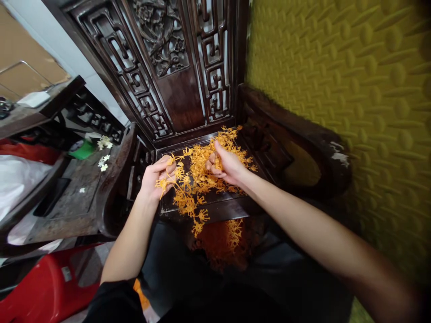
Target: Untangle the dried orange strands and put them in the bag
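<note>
Currently our left hand [158, 176], fingers closed, pinches orange sprigs [184, 197] by the left edge of the chair seat [229, 211]; our right hand [226, 164] curls among more, nearer the right edge, grip unclear to us.

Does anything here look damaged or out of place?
Yes: the armrest on the right has a pale, ragged patch near its front end, possibly chipped finish, standing out against dark wood. Some orange sprigs also droop over the seat's front edge.

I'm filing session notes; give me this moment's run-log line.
left hand: holding orange sprigs | right hand: curled at orange pile, hold unclear | pile: on dark chair seat | white pieces: on neighbouring seat
</note>
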The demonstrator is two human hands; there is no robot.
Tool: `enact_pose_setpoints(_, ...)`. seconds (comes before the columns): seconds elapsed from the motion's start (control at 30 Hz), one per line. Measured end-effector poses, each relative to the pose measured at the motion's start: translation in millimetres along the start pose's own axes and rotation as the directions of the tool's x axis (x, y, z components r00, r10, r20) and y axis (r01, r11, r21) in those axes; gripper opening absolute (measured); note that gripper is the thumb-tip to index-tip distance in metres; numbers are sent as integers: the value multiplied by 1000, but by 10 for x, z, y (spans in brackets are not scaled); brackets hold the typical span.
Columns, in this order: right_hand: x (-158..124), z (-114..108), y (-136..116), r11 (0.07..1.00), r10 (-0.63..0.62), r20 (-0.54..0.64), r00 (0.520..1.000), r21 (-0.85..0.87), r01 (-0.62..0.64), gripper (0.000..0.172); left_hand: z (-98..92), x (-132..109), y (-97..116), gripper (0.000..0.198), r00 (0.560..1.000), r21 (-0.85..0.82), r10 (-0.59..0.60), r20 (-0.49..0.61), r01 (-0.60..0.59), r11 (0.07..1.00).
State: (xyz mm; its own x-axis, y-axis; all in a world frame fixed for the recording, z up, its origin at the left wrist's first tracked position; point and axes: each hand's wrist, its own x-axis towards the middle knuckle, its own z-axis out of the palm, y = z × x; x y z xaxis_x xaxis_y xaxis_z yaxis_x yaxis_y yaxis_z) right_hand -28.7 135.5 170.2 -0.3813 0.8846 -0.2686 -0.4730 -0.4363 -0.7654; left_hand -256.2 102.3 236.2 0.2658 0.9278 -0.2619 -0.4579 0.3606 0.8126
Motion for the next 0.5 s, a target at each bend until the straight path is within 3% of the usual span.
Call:
enact_pose_setpoints(0.1, -22, 96, 62, 997, -4, 36, 999, -78, 6, 60, 14, 2, -25, 26, 1000, -9, -6, 11, 6, 1000)
enact_pose_setpoints(0.23, -44, 189, 149, 978, -82, 92, 992, -183, 97, 58, 17, -2, -47, 30, 999, -21, 5, 32, -4, 1000)
enact_pose_setpoints(0.37, -21, 217, 249, 964, -181, 98, 979, -178, 196, 58, 28, -12, -37, 26, 999, -26, -3, 37, 4, 1000)
enact_pose_setpoints(0.43, -18, 183, 258, 936, -228, 104, 968, -251, 247, 46, 36, -25, -22, 25, 1000, -32, -4, 26, 5, 999)
enact_pose_setpoints(0.5, -33, 120, 230, 832, -325, 113, 939, -438, 340, 35, 44, -43, -5, 29, 999, -49, 35, -5, -36, 998)
